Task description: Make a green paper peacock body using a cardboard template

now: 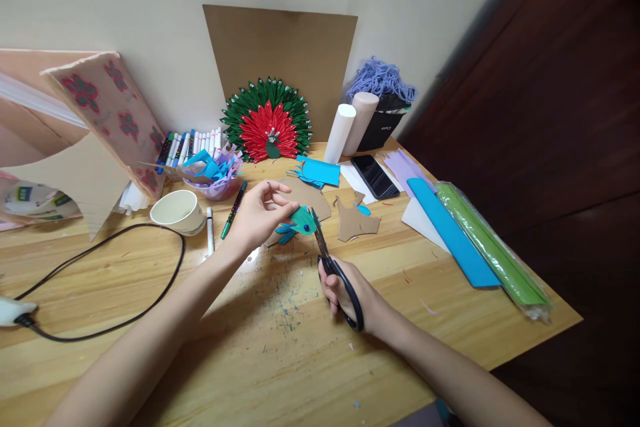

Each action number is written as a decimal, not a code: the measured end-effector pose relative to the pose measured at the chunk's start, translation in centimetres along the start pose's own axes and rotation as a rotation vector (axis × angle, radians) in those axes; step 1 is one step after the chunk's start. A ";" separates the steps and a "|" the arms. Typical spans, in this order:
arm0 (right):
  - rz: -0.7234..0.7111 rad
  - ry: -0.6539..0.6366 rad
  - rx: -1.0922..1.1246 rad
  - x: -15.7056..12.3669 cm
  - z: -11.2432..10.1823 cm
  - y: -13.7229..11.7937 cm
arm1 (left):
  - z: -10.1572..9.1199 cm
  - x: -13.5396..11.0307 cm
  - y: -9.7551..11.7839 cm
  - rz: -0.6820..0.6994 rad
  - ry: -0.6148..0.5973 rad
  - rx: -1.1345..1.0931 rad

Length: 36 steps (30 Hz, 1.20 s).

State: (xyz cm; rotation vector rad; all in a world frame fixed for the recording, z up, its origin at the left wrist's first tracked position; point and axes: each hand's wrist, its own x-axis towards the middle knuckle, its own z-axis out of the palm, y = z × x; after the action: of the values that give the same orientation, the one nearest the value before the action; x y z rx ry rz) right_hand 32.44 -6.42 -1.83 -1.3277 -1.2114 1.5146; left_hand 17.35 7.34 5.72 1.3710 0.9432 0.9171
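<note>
My left hand [260,212] pinches a small teal and blue paper cut-out [299,221] above the wooden table [150,320]. My right hand [345,290] is wrapped through the black handles of a pair of scissors [336,269], whose blades point up and touch the right edge of the cut-out. Brown cardboard scraps [356,221] lie just behind the paper piece.
A white paper cup [177,211], two pens [234,209], a bowl of paper scraps [215,177] and a row of markers [193,143] sit at left. A red-green paper fan ornament [267,121], rolls, a phone [375,176], blue and green sheets [465,240] lie right. A black cable [100,280] loops at left.
</note>
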 end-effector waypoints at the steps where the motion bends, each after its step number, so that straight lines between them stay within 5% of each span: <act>1: -0.012 0.013 -0.027 -0.1 0.0 -0.1 | -0.1 0.0 0.1 -0.003 -0.006 0.003; 6: -0.042 0.033 -0.138 -0.4 0.0 -0.9 | -0.2 0.1 0.5 -0.036 -0.024 -0.005; 11: -0.109 0.268 -0.198 0.2 -2.7 -2.1 | 0.1 -0.2 0.5 -0.015 -0.010 -0.033; 13: -0.107 0.414 -0.365 0.4 -4.5 -3.2 | 0.4 -0.4 0.4 0.002 0.010 -0.031; 16: 0.094 0.650 -0.811 0.3 -7.1 -4.9 | 0.9 -0.9 0.5 -0.011 0.025 -0.022; 20: 0.291 0.703 -1.115 0.3 -9.1 -4.8 | 1.9 -1.8 0.7 -0.108 -0.016 -0.062; 23: 0.204 0.769 -1.187 0.6 -9.4 -3.9 | 2.6 -2.3 0.2 -0.133 -0.025 -0.092; 26: -0.063 0.843 -1.019 1.1 -8.5 -3.9 | 3.1 -2.6 -0.9 -0.173 0.021 -0.162; 28: -0.208 0.671 -0.698 1.4 -7.2 -4.3 | 3.6 -2.8 -1.7 -0.199 0.046 -0.229; 31: -0.257 0.327 -0.221 1.9 -5.1 -4.8 | 4.2 -3.3 -2.5 -0.196 0.072 -0.272; 36: -0.269 0.313 0.050 2.3 -3.6 -4.5 | 4.8 -4.0 -2.5 -0.146 0.095 -0.229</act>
State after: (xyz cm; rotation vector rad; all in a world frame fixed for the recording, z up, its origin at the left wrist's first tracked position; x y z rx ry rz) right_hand 35.45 -2.49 1.96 -1.2561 -1.0925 1.0950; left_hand 20.30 1.87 3.16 1.0590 0.9652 0.9535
